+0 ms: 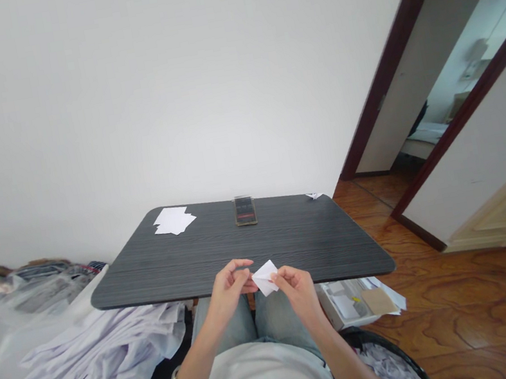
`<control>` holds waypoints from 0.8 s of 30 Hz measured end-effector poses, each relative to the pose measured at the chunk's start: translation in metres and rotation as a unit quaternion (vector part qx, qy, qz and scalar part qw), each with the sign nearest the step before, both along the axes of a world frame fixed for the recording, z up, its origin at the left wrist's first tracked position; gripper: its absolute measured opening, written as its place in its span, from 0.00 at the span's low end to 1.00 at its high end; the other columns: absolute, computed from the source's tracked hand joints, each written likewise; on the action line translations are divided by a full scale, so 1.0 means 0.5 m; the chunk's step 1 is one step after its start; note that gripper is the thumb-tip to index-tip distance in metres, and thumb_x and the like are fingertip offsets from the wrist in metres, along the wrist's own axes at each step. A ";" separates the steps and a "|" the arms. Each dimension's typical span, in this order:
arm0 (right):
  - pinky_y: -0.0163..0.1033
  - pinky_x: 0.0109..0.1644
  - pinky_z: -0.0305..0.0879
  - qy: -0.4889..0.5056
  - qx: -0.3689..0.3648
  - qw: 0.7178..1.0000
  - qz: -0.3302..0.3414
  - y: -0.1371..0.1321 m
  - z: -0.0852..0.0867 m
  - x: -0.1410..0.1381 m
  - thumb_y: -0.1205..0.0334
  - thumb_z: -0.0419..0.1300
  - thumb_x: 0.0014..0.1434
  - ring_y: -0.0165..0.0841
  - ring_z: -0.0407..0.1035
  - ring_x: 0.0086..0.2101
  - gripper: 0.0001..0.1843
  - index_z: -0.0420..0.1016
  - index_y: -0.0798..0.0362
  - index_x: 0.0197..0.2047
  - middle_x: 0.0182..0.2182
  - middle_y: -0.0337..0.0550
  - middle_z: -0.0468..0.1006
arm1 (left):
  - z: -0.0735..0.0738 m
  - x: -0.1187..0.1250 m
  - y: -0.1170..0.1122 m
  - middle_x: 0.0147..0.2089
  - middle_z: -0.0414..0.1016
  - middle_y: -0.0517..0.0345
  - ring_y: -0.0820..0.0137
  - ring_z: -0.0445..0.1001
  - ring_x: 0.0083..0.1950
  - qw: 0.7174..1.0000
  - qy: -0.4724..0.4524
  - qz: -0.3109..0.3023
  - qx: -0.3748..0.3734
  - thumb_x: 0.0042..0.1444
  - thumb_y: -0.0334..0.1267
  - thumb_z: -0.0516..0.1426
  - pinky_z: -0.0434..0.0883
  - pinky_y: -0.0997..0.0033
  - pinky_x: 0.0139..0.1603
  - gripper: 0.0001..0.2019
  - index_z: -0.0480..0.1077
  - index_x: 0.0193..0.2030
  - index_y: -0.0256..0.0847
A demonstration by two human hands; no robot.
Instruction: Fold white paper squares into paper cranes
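I have the right hand (296,283) pinching a small, folded white paper piece (262,273), thumb and fingertips clamped on its right side, at the near edge of the black wood-grain table (214,248). The left hand (229,286) meets the paper's left corner, index finger stretched out above; I cannot tell whether its other fingers grip. At the table's far left I see loose white paper sheets (173,220), at its far middle a dark rectangular phone (244,212), at its far-right corner a small white folded-paper shape (314,195).
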State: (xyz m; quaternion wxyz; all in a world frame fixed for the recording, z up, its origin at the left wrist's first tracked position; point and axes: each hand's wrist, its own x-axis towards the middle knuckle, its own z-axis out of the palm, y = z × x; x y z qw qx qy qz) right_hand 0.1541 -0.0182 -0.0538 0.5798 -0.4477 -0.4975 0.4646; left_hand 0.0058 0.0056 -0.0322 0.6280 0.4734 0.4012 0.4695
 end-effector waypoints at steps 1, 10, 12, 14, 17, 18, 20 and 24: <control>0.33 0.24 0.55 0.001 0.001 1.000 0.001 0.000 0.000 -0.001 0.58 0.59 0.50 0.27 0.60 0.20 0.11 0.69 0.55 0.21 0.17 0.36 0.70 | -0.002 0.001 0.001 0.24 0.73 0.61 0.72 0.73 0.26 1.000 0.002 -0.002 0.004 0.43 0.43 0.61 0.71 0.72 0.29 0.17 0.67 0.38 0.35; 0.32 0.23 0.55 0.002 0.001 1.000 0.006 -0.005 0.001 -0.006 0.57 0.58 0.51 0.27 0.60 0.19 0.12 0.68 0.55 0.21 0.17 0.35 0.69 | -0.010 0.009 0.003 0.19 0.70 0.65 0.75 0.69 0.22 0.999 0.016 0.000 0.043 0.41 0.40 0.63 0.69 0.74 0.28 0.17 0.66 0.36 0.34; 0.32 0.23 0.54 -0.002 0.002 1.000 0.006 -0.004 -0.002 -0.005 0.57 0.58 0.51 0.26 0.59 0.19 0.12 0.68 0.56 0.21 0.16 0.35 0.69 | -0.008 0.010 0.003 0.19 0.69 0.66 0.76 0.68 0.21 0.999 0.022 0.004 0.047 0.40 0.40 0.63 0.68 0.75 0.27 0.17 0.66 0.36 0.34; 0.32 0.23 0.53 -0.009 0.005 1.000 0.004 -0.003 -0.004 -0.005 0.57 0.58 0.51 0.26 0.59 0.18 0.13 0.67 0.56 0.21 0.16 0.35 0.68 | -0.005 0.010 0.002 0.18 0.68 0.67 0.77 0.67 0.20 0.999 0.024 0.003 0.046 0.40 0.40 0.64 0.67 0.76 0.26 0.17 0.66 0.36 0.34; 0.32 0.23 0.54 -0.013 0.004 1.000 0.003 -0.004 -0.003 -0.005 0.57 0.58 0.51 0.26 0.59 0.18 0.13 0.67 0.56 0.21 0.17 0.35 0.68 | -0.002 0.011 0.002 0.18 0.67 0.68 0.78 0.66 0.20 0.999 0.019 -0.004 0.040 0.40 0.40 0.64 0.66 0.77 0.26 0.18 0.66 0.36 0.34; 0.32 0.22 0.54 -0.011 0.002 1.000 0.004 -0.004 -0.002 -0.005 0.57 0.58 0.51 0.26 0.59 0.19 0.13 0.66 0.55 0.21 0.17 0.36 0.68 | -0.001 0.011 0.002 0.18 0.67 0.68 0.78 0.66 0.20 0.999 0.017 -0.005 0.039 0.40 0.40 0.64 0.65 0.77 0.26 0.18 0.66 0.36 0.34; 0.32 0.22 0.56 -0.007 -0.003 1.000 0.006 -0.005 0.001 -0.007 0.56 0.58 0.51 0.27 0.60 0.19 0.13 0.66 0.55 0.21 0.17 0.36 0.69 | 0.000 0.011 0.002 0.18 0.67 0.68 0.78 0.66 0.20 0.999 0.018 -0.003 0.041 0.39 0.39 0.64 0.65 0.78 0.25 0.18 0.66 0.36 0.34; 0.32 0.22 0.58 0.005 -0.013 1.000 0.010 -0.006 0.004 -0.010 0.55 0.59 0.50 0.28 0.61 0.19 0.13 0.65 0.54 0.20 0.17 0.36 0.69 | -0.001 0.010 0.002 0.18 0.66 0.68 0.78 0.66 0.20 0.999 0.022 -0.001 0.047 0.39 0.37 0.64 0.64 0.79 0.25 0.18 0.67 0.37 0.34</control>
